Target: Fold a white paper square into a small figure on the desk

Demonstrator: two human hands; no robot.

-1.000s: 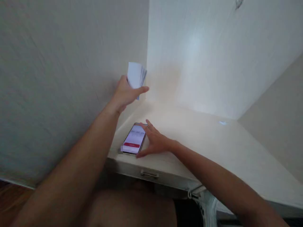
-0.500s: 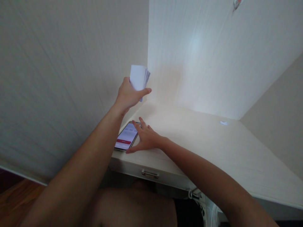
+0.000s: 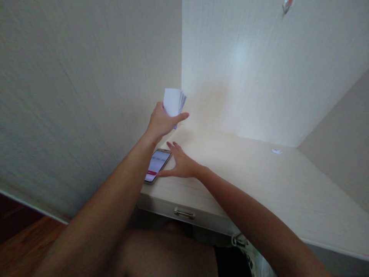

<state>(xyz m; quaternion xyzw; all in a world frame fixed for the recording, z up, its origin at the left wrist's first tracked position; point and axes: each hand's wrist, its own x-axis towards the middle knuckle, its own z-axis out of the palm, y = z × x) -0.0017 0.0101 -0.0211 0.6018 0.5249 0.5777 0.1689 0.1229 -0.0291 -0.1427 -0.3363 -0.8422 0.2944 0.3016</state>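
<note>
The phone (image 3: 158, 163) lies face up by the front left corner of the bench (image 3: 245, 184), close to the left wall (image 3: 86, 96). On my head view I read a row of zeros on its lit screen and a red bar lower down; the left forearm hides part of its left side.

I have the right hand (image 3: 184, 165) spread wide at the phone's right side, thumb reaching over the lower edge of the screen and fingertips by the top right corner. I can't tell from here whether it touches.

The left hand (image 3: 162, 121) is up above the back left part of the bench, gripping the folded papers (image 3: 172, 102) between thumb and palm, their loose edges fanned to the right. Its other fingers are hidden from me.

Towards the back right corner I get a small white scrap (image 3: 276, 151) lying flat. A drawer handle (image 3: 184, 213) sits on the bench's front face, below the right hand.
</note>
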